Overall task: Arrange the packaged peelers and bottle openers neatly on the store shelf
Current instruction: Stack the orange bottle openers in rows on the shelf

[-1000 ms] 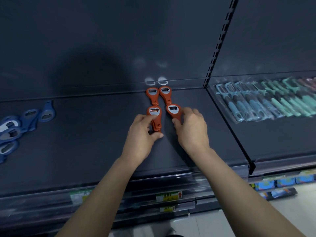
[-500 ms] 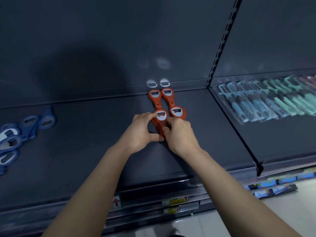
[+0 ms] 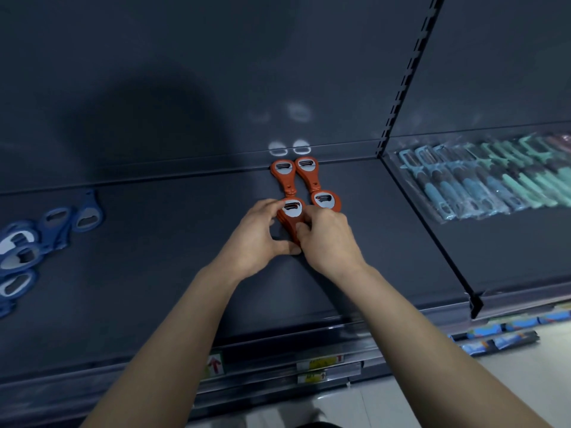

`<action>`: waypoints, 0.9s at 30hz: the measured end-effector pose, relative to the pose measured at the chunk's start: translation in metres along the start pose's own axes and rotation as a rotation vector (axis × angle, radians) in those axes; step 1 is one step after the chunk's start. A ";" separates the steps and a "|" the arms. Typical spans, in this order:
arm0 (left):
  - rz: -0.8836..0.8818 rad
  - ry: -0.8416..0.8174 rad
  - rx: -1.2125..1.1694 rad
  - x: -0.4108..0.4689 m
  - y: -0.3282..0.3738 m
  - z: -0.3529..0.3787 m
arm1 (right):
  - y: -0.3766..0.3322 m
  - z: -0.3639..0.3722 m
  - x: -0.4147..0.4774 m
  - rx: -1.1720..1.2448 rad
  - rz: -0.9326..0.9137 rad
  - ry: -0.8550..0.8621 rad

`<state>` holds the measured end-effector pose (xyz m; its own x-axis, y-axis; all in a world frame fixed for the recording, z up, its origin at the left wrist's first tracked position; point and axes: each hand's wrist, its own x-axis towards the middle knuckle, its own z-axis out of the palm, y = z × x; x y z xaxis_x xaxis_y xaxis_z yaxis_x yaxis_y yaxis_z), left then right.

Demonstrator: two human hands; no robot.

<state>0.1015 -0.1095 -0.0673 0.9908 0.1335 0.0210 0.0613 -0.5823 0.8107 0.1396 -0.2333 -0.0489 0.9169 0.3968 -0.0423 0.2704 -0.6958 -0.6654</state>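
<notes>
Bottle openers (image 3: 309, 180) lie in two columns at the centre of the shelf (image 3: 185, 273), reaching its back edge. More openers (image 3: 37, 239) are scattered at the frame's left edge, and packaged peelers (image 3: 482, 183) lie in a row at the right. The left hand (image 3: 256, 239) and right hand (image 3: 327, 239) grip the near left opener (image 3: 292, 211).

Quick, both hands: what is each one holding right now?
Left hand: grips the front-left orange bottle opener, fingers and thumb curled round it.
Right hand: pinches the same opener from its right side.

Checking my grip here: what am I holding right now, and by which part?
Both hands hold the front-left orange bottle opener. The left hand has fingertips at its round head and thumb near the handle end. The right hand pinches the handle's right side.
</notes>
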 end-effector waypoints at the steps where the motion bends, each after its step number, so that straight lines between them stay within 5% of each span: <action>1: -0.002 0.007 -0.006 0.000 0.000 0.000 | -0.001 -0.001 0.001 0.004 -0.002 -0.008; 15: -0.061 0.056 -0.156 0.003 -0.010 0.008 | -0.002 -0.005 -0.004 0.000 -0.008 -0.042; 23: -0.062 0.048 -0.059 -0.005 -0.008 0.008 | 0.013 -0.021 -0.004 -0.094 0.028 0.269; 27: -0.050 0.068 -0.014 -0.014 0.003 0.010 | 0.023 -0.015 -0.006 -0.149 0.176 0.214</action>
<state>0.0895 -0.1213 -0.0713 0.9761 0.2163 0.0190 0.1085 -0.5619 0.8200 0.1449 -0.2609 -0.0528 0.9902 0.1381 0.0214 0.1274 -0.8292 -0.5443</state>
